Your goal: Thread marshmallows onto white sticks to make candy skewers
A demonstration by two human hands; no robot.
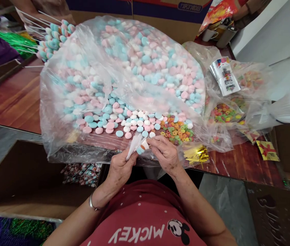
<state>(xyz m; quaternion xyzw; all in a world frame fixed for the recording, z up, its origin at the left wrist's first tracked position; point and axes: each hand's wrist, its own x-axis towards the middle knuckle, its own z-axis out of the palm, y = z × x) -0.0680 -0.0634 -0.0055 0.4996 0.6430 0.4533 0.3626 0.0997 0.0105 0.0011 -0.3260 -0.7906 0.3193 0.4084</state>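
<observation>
At the near edge of the surface [14, 102], the left hand [119, 169] closes its grip on a small clear wrapper [134, 145], while the right hand [165, 153] pinches a blue-and-white candy [142, 147] at the wrapper's mouth. Just beyond lies a big open plastic bag [65, 136] spilling pink, blue and white candies [145, 65]. Coloured ring sweets [177, 131] sit beside the right hand, and gold twist ties [196, 155] lie near the right wrist.
</observation>
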